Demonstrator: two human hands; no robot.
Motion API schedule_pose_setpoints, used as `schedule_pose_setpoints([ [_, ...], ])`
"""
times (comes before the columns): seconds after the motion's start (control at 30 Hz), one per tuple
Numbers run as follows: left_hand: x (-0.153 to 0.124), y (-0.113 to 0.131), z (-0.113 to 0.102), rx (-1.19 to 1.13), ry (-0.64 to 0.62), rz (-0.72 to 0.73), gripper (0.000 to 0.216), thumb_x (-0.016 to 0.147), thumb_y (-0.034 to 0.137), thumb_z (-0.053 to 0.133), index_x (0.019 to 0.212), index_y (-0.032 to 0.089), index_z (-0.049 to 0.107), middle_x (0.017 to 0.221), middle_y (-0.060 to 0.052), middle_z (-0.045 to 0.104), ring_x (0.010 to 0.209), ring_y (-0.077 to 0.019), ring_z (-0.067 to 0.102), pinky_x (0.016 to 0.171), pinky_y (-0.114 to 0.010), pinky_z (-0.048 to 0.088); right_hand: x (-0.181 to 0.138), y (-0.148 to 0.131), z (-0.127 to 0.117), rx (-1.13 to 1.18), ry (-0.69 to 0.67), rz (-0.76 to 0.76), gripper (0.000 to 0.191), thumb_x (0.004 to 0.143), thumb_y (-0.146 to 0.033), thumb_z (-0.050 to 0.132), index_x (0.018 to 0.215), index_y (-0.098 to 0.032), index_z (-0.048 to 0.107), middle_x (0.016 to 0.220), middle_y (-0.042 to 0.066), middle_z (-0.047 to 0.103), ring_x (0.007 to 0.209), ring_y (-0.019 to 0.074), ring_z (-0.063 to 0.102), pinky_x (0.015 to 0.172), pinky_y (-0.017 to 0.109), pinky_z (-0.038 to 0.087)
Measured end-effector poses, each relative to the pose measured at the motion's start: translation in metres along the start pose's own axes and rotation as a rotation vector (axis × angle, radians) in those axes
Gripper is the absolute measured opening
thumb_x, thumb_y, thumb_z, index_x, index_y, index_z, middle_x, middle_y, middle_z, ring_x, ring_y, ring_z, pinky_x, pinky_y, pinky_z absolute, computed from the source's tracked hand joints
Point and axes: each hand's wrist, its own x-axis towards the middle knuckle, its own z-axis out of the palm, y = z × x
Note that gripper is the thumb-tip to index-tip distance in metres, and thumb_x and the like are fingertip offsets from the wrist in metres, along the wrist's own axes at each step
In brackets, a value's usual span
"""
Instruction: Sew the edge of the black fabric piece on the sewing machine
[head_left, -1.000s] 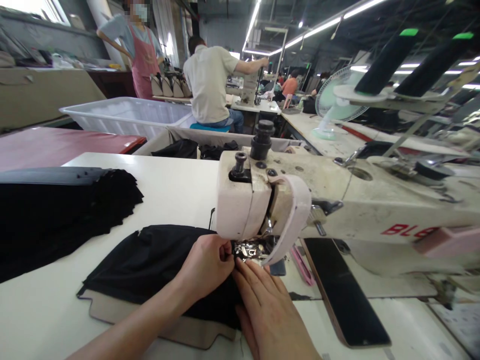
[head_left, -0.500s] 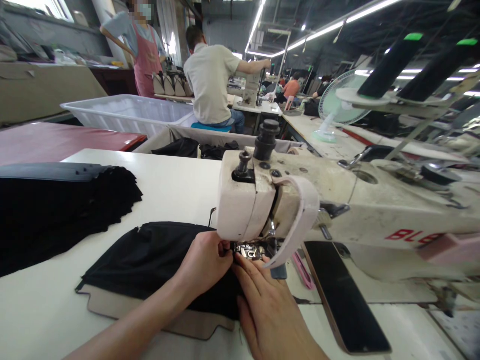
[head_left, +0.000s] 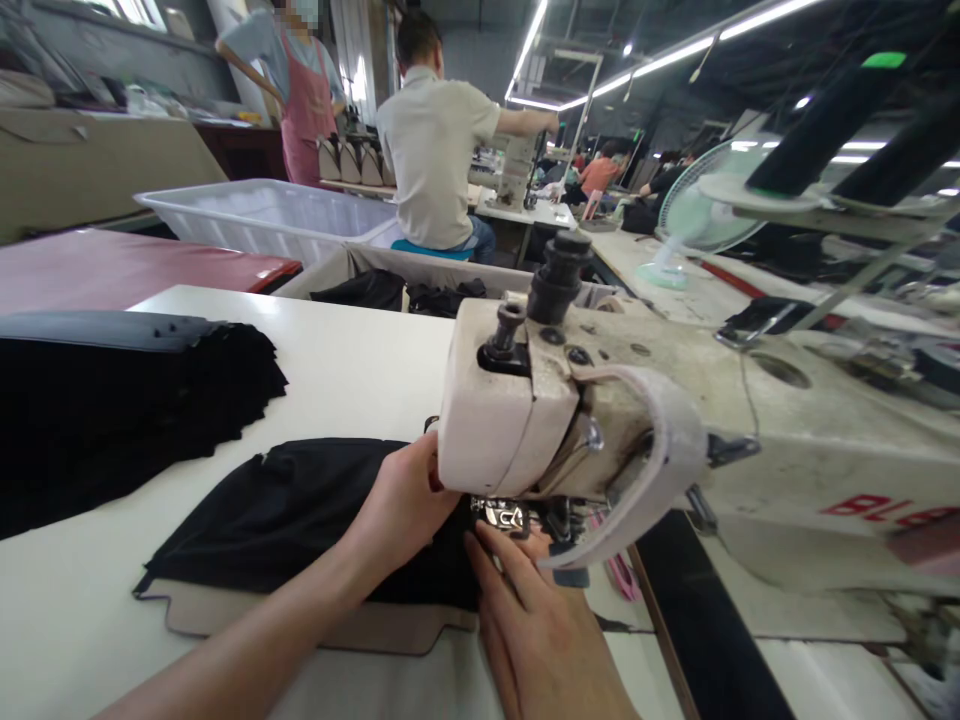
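While both my hands work at the presser foot (head_left: 504,515), the room around it is tight: the machine head (head_left: 510,415) hangs just above my knuckles, and its curved guard (head_left: 660,470) arcs down just to the right of the foot. Left of the foot the white tabletop (head_left: 352,360) lies bare between the black fabric (head_left: 285,515) and a dark stack (head_left: 112,420) well off to the left. The fabric lies flat on a tan board (head_left: 315,630), whose edge shows nearer to me than the fabric's, and its right end runs under the foot. My left hand (head_left: 401,505) is curled, fingers pinched on the fabric just left of the foot, knuckles touching the head. My right hand (head_left: 536,620) lies flat and spread, fingertips pressing the fabric right before the foot. A black strip (head_left: 705,620) lies right of the foot, with something pink (head_left: 622,575) between them.
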Motion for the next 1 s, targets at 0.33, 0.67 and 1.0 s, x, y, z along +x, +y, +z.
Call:
schedule_pose_setpoints([
  [0.33, -0.066, -0.005, -0.012, 0.674, -0.332, 0.64, 0.028, 0.093, 0.01, 0.036, 0.101, 0.016, 0.062, 0.089, -0.007, 0.062, 0.075, -0.0203, 0.056, 0.065, -0.031, 0.046, -0.011, -0.004, -0.005, 0.404, 0.086, 0.194, 0.022, 0.09, -0.007, 0.038, 0.105, -0.018, 0.05, 0.102, 0.01, 0.058, 0.096, 0.0219, 0.057, 0.083, 0.039, 0.052],
  [0.67, -0.065, -0.008, -0.014, 0.63, -0.356, 0.714, 0.036, 0.089, 0.005, 0.034, 0.116, 0.013, 0.056, 0.091, -0.008, 0.061, 0.077, -0.0199, 0.053, 0.069, -0.031, 0.049, -0.037, -0.019, 0.009, 0.031, -0.075, -0.048, 0.051, 0.085, -0.02, 0.055, 0.135, -0.013, 0.047, 0.133, 0.01, 0.057, 0.122, 0.0312, 0.052, 0.099, 0.049, 0.05],
  [1.0, -0.05, -0.018, -0.007, 0.752, -0.33, 0.666, 0.021, 0.095, 0.015, 0.039, 0.108, 0.015, 0.056, 0.099, -0.009, 0.061, 0.088, -0.0224, 0.054, 0.078, -0.034, 0.051, -0.01, 0.0, -0.013, 0.037, -0.095, -0.1, 0.044, 0.088, -0.032, 0.056, 0.128, -0.013, 0.056, 0.127, 0.01, 0.062, 0.113, 0.0281, 0.06, 0.094, 0.049, 0.054],
])
